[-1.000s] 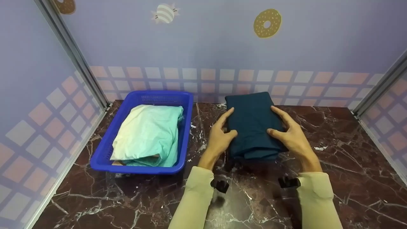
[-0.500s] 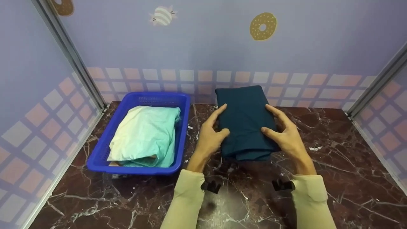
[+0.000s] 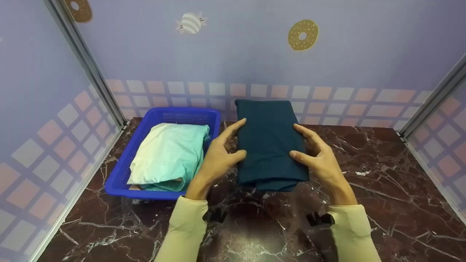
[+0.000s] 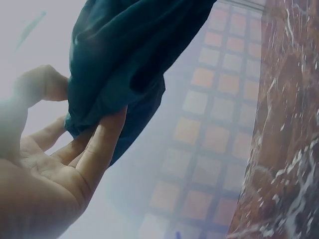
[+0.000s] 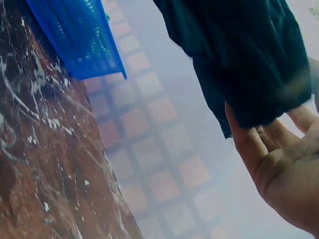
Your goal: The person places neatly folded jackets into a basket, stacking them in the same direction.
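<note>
I am carrying the folded dark teal cloth (image 3: 269,142), now lifted clear of the marble table (image 3: 382,203) and shifted left toward the blue basket (image 3: 120,178), my left hand (image 3: 218,160) and right hand (image 3: 320,162) pinching its sides.

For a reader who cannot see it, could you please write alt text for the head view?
Two hands hold a folded dark teal cloth above a dark marble table, the left hand and right hand gripping its sides. To the left, a blue basket holds a light green cloth.
</note>
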`<action>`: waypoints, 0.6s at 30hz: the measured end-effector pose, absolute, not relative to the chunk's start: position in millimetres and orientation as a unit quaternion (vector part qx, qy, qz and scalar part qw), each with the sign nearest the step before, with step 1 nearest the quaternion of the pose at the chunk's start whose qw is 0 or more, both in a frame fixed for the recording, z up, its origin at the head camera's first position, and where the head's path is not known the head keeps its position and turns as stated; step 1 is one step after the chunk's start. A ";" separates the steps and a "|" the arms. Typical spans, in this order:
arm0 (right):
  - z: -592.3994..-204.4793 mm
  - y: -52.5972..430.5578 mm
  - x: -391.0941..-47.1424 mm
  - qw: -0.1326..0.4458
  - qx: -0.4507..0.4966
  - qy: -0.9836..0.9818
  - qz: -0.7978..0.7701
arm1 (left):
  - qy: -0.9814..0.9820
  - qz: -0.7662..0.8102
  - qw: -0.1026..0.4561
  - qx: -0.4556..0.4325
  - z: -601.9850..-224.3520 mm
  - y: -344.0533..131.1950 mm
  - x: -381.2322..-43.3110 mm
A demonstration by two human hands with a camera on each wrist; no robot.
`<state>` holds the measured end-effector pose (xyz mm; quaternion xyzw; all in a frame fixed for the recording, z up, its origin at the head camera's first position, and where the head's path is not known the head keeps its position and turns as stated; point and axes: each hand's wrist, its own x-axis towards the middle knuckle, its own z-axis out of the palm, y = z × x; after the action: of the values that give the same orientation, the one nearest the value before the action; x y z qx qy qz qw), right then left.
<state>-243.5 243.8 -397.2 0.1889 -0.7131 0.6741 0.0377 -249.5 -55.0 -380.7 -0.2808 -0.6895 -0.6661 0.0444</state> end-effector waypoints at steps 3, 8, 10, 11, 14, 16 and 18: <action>-394.7 236.8 -243.7 0.028 0.192 -0.710 0.677 | -0.699 -0.656 0.043 -0.282 -374.0 -66.6 -250.5; -389.0 224.8 -248.9 0.011 0.197 -0.699 0.687 | -0.711 -0.652 0.020 -0.263 -365.8 -85.1 -251.8; -386.6 219.9 -251.9 0.001 0.199 -0.695 0.691 | -0.714 -0.654 0.004 -0.250 -364.2 -92.7 -252.7; -385.6 217.6 -253.3 -0.006 0.201 -0.692 0.694 | -0.718 -0.652 -0.003 -0.245 -363.5 -96.5 -253.4; -382.3 211.0 -258.0 -0.027 0.211 -0.685 0.697 | -0.722 -0.652 -0.024 -0.232 -361.3 -108.4 -255.9; -379.9 206.4 -260.6 -0.044 0.216 -0.679 0.700 | -0.723 -0.652 -0.035 -0.228 -359.0 -116.6 -257.2; -377.7 201.7 -263.3 -0.056 0.219 -0.678 0.700 | -0.723 -0.652 -0.044 -0.226 -356.2 -124.7 -258.9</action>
<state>-263.3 201.7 -377.7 0.2188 -0.6778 0.6998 -0.0558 -258.9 -124.7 -356.2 -0.2258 -0.7228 -0.6517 -0.0437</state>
